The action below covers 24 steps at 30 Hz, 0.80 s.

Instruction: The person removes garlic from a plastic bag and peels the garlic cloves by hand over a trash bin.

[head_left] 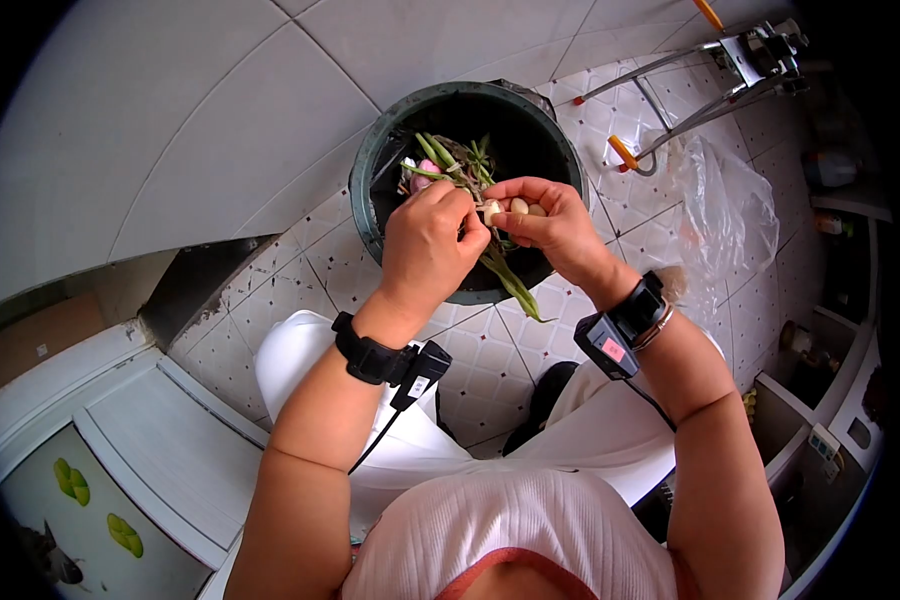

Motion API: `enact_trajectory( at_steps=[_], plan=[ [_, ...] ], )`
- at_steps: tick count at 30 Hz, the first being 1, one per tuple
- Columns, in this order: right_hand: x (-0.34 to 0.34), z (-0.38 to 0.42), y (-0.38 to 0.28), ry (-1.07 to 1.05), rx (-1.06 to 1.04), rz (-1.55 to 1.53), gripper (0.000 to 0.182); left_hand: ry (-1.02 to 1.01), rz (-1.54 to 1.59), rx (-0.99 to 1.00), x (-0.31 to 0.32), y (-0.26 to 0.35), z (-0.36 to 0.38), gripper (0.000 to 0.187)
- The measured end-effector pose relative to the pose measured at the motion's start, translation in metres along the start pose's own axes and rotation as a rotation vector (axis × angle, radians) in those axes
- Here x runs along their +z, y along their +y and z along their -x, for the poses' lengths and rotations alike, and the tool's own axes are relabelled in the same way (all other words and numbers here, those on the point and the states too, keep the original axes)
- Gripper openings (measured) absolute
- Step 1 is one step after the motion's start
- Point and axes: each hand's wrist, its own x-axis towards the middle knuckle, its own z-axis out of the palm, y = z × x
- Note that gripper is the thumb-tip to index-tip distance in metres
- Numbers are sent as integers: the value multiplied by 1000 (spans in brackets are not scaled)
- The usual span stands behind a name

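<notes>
Over a dark green bin (pixel 367 215), both of my hands meet at a small pale garlic clove (pixel 492 211). My right hand (pixel 550 222) grips the clove between thumb and forefinger, with a few more pale cloves (pixel 520 206) resting against its curled fingers. Pinched at the clove's left side is my left hand (pixel 432 240); what its fingertips hold is too small to make out. Green stalks and leaves (pixel 513 283) lie in the bin, some hanging over its near rim. Pinkish bulbs (pixel 424 181) show behind my left hand.
A folded metal frame with orange handles (pixel 670 128) stands at the upper right. Clear plastic sheeting (pixel 720 215) lies on the tiled floor. Shelves (pixel 830 370) line the right side, and a white cabinet (pixel 170 440) is at the lower left.
</notes>
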Motion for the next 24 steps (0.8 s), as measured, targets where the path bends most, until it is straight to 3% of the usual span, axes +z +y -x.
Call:
enact_trajectory(
  at_steps=[7, 10, 20, 24],
  plan=[
    [0, 4, -3, -32, -3, 152, 28, 98, -52, -53, -3, -7, -2, 9],
    [1, 4, -2, -22, -41, 80, 26, 84, -70, -108, -9, -4, -3, 9],
    [-6, 3, -1, -75, 110, -323, 20, 71, -173, -249, -10, -4, -3, 4],
    [-9, 3, -1, -93, 157, -415, 23, 51, 277, -204, -3, -6, -5, 9]
  ],
)
